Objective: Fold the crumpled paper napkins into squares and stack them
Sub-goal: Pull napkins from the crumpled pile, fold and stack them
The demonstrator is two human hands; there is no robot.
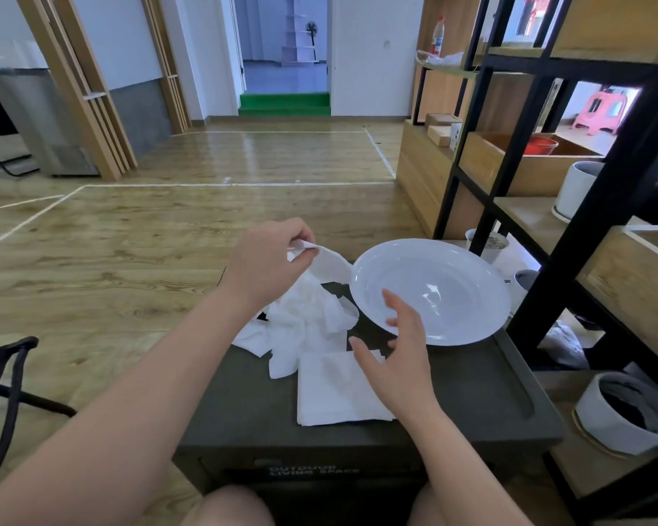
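A heap of crumpled white paper napkins (308, 324) lies on the dark box top (471, 396). My left hand (266, 263) pinches the corner of one napkin (329, 261) and lifts it above the heap. In front of the heap rests a flat stack of folded square napkins (331, 396). My right hand (396, 354) hovers over the stack's right edge with fingers spread and nothing in it.
A large white plate (453, 298) sits at the box's far right corner, touching the lifted napkin. A black-framed wooden shelf (570, 229) with white pots stands close on the right. A black chair (4, 381) is at the left; wooden floor beyond.
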